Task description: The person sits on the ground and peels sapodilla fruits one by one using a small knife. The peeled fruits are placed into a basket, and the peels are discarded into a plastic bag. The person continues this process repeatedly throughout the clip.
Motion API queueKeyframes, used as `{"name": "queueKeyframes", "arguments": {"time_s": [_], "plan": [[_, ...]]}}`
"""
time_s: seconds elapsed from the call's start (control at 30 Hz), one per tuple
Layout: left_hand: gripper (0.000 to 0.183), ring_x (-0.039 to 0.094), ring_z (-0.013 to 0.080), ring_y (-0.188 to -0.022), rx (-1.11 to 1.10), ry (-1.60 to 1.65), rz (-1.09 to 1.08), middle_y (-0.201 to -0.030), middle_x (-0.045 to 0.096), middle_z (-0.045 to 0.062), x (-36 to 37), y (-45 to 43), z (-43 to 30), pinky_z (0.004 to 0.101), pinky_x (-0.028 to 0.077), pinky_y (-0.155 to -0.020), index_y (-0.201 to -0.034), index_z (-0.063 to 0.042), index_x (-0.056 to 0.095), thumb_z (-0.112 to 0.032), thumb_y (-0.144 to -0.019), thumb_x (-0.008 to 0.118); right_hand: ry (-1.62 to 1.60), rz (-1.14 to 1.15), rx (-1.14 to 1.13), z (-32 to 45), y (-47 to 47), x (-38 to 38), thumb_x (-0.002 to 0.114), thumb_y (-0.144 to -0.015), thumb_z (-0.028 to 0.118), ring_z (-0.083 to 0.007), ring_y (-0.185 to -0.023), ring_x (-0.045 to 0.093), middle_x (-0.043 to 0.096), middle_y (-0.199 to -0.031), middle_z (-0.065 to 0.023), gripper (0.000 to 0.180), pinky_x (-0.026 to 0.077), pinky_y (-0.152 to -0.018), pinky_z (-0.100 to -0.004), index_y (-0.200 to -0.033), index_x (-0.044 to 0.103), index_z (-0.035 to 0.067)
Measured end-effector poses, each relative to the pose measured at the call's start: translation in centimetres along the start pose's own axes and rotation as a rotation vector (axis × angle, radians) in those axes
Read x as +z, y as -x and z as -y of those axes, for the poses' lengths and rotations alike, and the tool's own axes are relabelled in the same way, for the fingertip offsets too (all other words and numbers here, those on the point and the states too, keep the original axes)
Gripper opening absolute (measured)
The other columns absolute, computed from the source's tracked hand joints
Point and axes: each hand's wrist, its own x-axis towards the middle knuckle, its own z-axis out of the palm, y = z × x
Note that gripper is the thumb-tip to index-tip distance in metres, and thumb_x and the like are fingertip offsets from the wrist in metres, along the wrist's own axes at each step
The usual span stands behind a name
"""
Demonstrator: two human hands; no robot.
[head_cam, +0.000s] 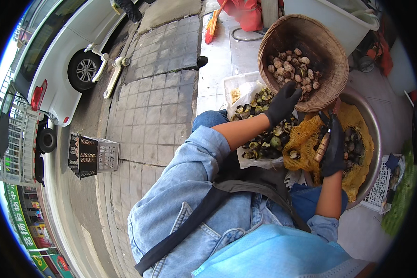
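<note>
My left hand (283, 104), in a black glove, reaches over the near rim of a wicker basket (335, 62). Its fingers are curled, and I cannot tell whether they hold anything. Inside the basket lie brown walnuts (288, 67). In my right hand (334, 149), also gloved in black, is a knife with a worn wooden handle (322, 147); its blade is not clearly visible. That hand is over a yellow mesh bag (302, 133) spread in a metal basin (378, 146). Dark-husked walnuts (355, 144) lie in the bag. Broken green-black husks (264, 139) fill the area below my left forearm.
A white plastic crate (231, 83) stands left of the basket. Behind the basket is a large white tub (330, 21). A broom (211, 29) leans nearby. At right are a white basket (377, 187) and green netting (399, 194). Crates (107, 154) and a white vehicle (66, 38) stand streetside.
</note>
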Motion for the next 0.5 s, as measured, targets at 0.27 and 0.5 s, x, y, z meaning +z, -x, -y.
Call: {"name": "queueKeyframes", "arguments": {"time_s": [0.27, 0.5], "plan": [[0.069, 0.032, 0.0484, -0.134, 0.558, -1.098, 0.446, -0.142, 0.043, 0.022, 5.0, 7.2, 10.9, 0.0630, 0.019, -0.110, -0.138, -0.014, 0.050, -0.051, -0.081, 0.061, -0.238, -0.071, -0.008, 1.1, 0.0, -2.2, 0.052, -0.098, 0.034, -0.0115, -0.080, 0.059, 0.064, -0.117, -0.0035, 0.043, 0.049, -0.069, -0.0243, -0.135, 0.051, 0.010], [0.050, 0.033, 0.0375, -0.136, 0.503, -1.359, 0.560, -0.140, 0.047, 0.008, 3.2, 5.5, 15.1, 0.0704, 0.020, -0.103, -0.124, -0.023, 0.060, -0.046, -0.080, 0.062, -0.244, -0.032, -0.078, 0.0, -1.7, -3.3, 0.055, -0.097, 0.035, -0.0114, -0.078, 0.060, 0.063, -0.111, -0.0051, 0.046, 0.051, -0.064, -0.0244, -0.135, 0.049, 0.010]]}}
